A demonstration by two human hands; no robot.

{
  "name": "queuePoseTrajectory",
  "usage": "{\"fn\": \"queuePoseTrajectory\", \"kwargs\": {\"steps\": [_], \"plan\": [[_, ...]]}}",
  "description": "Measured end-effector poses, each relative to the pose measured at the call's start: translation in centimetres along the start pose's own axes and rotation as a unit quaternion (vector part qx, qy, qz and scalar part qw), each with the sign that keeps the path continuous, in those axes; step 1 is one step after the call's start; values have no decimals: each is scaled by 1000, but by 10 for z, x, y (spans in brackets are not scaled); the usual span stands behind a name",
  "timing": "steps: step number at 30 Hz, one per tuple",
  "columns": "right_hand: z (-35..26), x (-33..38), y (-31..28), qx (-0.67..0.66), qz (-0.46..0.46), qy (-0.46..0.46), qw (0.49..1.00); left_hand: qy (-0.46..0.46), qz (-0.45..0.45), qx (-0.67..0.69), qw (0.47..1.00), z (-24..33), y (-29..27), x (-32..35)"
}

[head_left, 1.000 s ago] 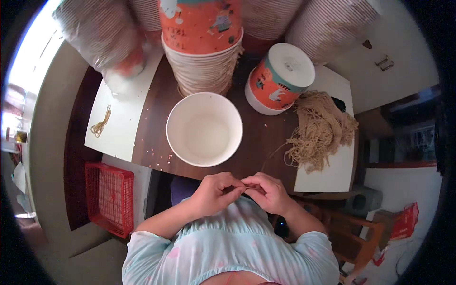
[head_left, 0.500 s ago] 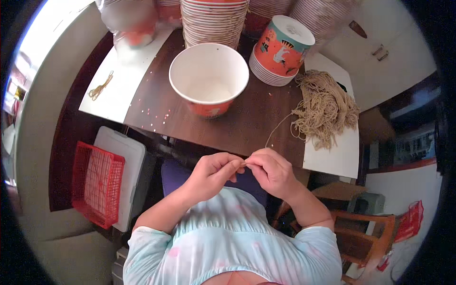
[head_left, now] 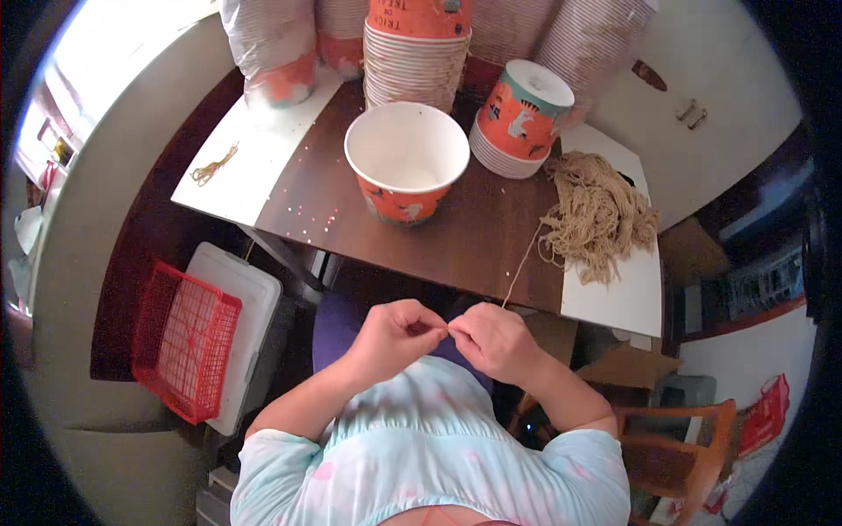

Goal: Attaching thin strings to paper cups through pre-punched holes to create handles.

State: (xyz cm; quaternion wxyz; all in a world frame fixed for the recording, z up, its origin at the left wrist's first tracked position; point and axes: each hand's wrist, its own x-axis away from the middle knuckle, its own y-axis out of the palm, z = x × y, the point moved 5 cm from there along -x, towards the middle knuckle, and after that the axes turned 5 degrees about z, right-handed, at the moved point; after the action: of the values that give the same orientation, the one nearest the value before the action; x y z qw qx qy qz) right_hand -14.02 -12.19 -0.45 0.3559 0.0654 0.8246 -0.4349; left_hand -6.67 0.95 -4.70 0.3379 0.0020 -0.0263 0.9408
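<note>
Both my hands meet in front of my body, just off the table's near edge. My left hand is pinched, thumb against forefinger; its fingertips touch those of the right. My right hand is closed on a thin tan string. That string runs from the right hand up over the table edge to a tangled heap of tan string on the right side. Whatever lies between the touching fingertips is too small to make out clearly. Beyond the hands stands an open paper bucket, white inside and orange outside.
A tall stack of buckets and an upside-down stack stand at the back, near plastic-wrapped ones. A small string bundle lies at left. A red basket is below left, a wooden chair at right.
My view has tilted up, showing more of the stacks. Both hands sit a little lower, nearer my body, and the string from the heap now runs straighter to my right hand.
</note>
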Motion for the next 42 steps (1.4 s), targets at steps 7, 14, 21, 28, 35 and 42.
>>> {"fn": "queuePoseTrajectory", "kwargs": {"steps": [7,14,21,28,35,42], "plan": [[20,-15,-6,-65,-23,101,993,405,64,-312,857,47,3,-11],[101,-71,-43,-105,97,195,970,320,242,-471,786,110,-124,-181],[178,-113,-11,24,-72,287,955,113,27,-403,908,74,-86,-217],[158,-109,-57,72,-51,87,992,21,11,-135,991,51,-38,-149],[101,-102,-49,-83,-91,236,964,-52,32,44,997,28,-25,-127],[142,-98,-10,-147,-92,371,912,19,45,-27,998,26,-37,-151]]}}
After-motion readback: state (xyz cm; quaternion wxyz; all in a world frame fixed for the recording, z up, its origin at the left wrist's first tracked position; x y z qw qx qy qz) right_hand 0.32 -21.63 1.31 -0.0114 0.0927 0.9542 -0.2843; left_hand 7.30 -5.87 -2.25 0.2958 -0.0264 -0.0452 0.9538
